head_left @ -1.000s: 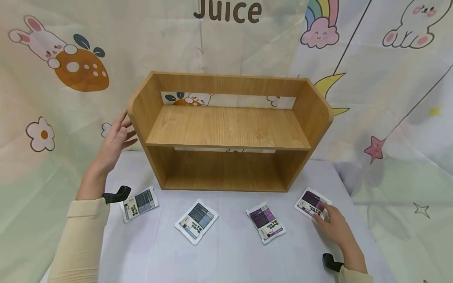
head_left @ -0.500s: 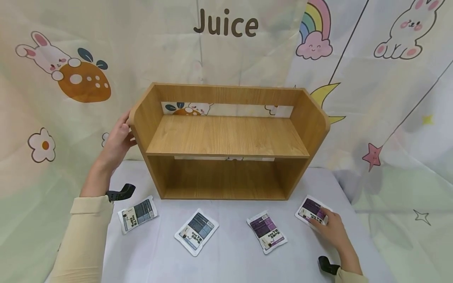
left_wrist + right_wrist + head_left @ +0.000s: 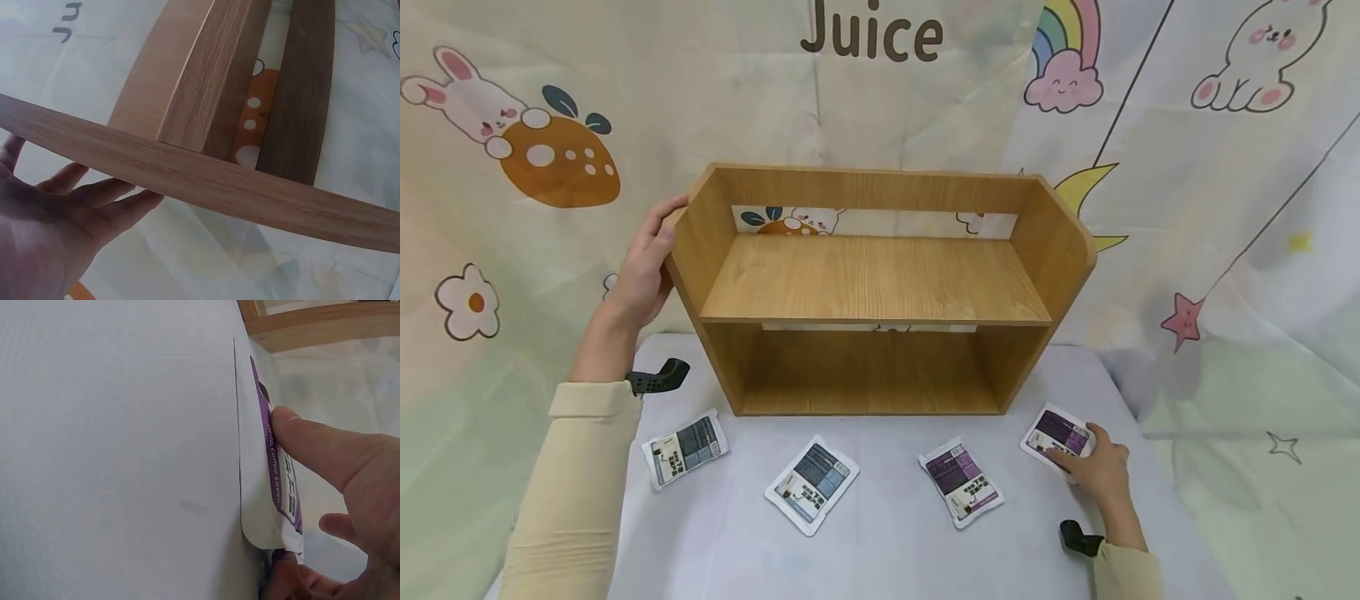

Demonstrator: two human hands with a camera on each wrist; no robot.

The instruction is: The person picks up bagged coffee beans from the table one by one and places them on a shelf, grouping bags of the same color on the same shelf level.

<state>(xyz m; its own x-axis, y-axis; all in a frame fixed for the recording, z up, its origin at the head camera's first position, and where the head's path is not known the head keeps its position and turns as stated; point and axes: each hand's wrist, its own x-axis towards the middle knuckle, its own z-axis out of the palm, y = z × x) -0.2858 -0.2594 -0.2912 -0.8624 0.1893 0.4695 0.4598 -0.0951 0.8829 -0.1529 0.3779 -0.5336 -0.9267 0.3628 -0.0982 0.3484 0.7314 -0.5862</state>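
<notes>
My left hand (image 3: 642,271) is at the outer face of the wooden shelf's (image 3: 876,279) left side panel. In the left wrist view, its extended fingers (image 3: 103,195) touch the panel's lower edge as seen there. Far to the right, my right hand (image 3: 1103,468) pinches a white coffee pouch (image 3: 1058,432) with a purple label. The right wrist view has the thumb (image 3: 312,440) on the labelled face and fingers at the near edge, partly hidden. This pouch (image 3: 253,481) lies close over the white cloth.
Another purple-labelled pouch (image 3: 962,483) lies right of centre. Two blue-labelled pouches, one near the middle (image 3: 812,486) and one at left (image 3: 687,447), lie in front of the shelf. A printed curtain (image 3: 1247,250) hangs behind the white-covered table (image 3: 887,558).
My left hand has moved up and in against the shelf's side panel. My right hand has shifted slightly left around the purple-labelled coffee pouch, which stays nearly in place. The head view wobbles.
</notes>
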